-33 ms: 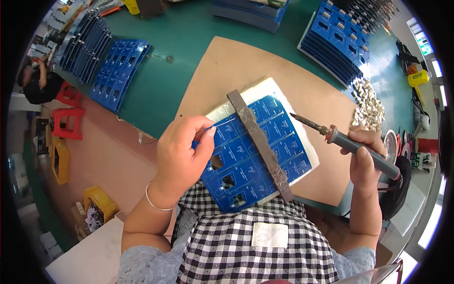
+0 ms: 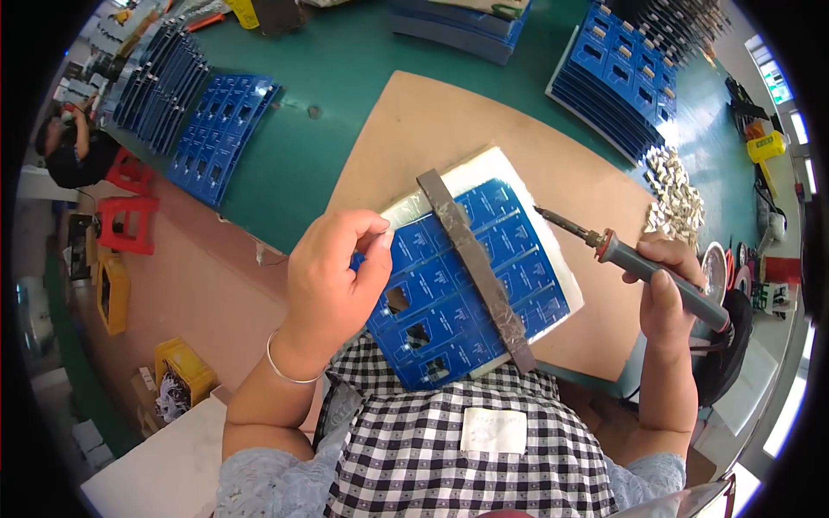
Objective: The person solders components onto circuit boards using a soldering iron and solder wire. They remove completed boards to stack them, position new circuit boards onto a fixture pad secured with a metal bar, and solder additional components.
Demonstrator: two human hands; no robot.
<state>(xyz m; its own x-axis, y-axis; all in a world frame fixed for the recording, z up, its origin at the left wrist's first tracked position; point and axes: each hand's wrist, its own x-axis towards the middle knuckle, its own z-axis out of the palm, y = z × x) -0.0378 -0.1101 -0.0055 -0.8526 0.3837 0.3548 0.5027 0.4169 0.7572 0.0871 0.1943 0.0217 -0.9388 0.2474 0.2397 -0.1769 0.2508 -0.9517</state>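
Iron (image 2: 665,274) in fingers (image 2: 672,252), pieces (image 2: 170,399) in bin (image 2: 195,367)

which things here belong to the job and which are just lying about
Likely in the job:
soldering iron in the right hand
blue circuit board
dark bar across it
white pad beneath
stacked boards
small pale parts

Apparently just lying about:
red stools
yellow bins

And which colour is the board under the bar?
The board is blue, clearest in the head view.
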